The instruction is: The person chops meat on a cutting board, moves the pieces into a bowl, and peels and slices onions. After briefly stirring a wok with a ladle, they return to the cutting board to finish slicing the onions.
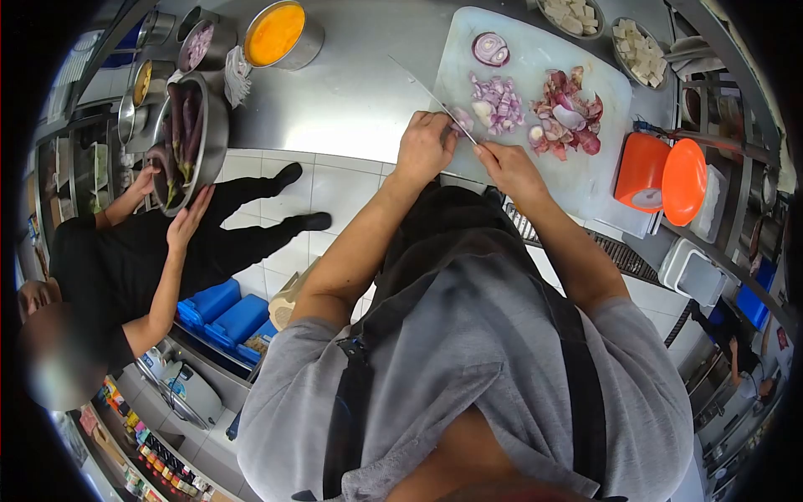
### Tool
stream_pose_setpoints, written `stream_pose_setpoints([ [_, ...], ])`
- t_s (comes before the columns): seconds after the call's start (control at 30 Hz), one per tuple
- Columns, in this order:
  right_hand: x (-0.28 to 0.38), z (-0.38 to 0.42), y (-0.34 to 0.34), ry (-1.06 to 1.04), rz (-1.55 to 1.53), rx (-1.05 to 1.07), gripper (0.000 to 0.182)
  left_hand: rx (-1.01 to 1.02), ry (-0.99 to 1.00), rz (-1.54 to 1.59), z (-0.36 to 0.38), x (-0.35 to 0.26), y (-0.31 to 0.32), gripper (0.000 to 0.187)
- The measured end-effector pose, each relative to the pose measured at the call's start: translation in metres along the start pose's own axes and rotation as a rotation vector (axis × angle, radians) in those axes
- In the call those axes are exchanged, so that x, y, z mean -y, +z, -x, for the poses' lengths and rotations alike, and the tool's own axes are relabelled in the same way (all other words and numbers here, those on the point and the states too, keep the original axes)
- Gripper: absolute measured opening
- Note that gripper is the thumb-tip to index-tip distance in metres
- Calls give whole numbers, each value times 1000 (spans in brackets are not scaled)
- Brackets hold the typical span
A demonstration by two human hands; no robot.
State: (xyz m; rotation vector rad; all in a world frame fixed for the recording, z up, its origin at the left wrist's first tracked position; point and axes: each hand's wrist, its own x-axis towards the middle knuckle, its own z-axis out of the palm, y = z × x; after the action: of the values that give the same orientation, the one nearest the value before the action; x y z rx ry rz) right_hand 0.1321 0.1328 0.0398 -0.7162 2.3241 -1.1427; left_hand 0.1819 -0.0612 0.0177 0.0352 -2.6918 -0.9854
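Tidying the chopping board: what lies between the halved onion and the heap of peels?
In the head view, bare white cutting board separates the halved onion from the peels; chopped onion sits lower left.

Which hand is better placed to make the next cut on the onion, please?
Probably the right hand: it holds the knife, blade over the onion piece that the left hand steadies on the board.

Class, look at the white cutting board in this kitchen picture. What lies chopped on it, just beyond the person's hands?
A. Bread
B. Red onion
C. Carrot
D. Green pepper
B. Purple-and-white diced red onion lies on the cutting board, with a halved onion and peels near it, just past the left hand and the right hand, which holds the knife.
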Motion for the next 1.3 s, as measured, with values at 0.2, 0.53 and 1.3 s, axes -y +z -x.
stream_pose_setpoints([
  [0.2,-8,11,3,-132,-114,-154,28,-24,56,29,-5,7,-1,22],
  [0.53,0,10,-7,-158,-77,-142,29,-19,-88,-15,-24,-1,-48,18],
  [1.3,6,-1,-15,213,-117,-11,37,135,27,4,-15,-3,-8,27],
])
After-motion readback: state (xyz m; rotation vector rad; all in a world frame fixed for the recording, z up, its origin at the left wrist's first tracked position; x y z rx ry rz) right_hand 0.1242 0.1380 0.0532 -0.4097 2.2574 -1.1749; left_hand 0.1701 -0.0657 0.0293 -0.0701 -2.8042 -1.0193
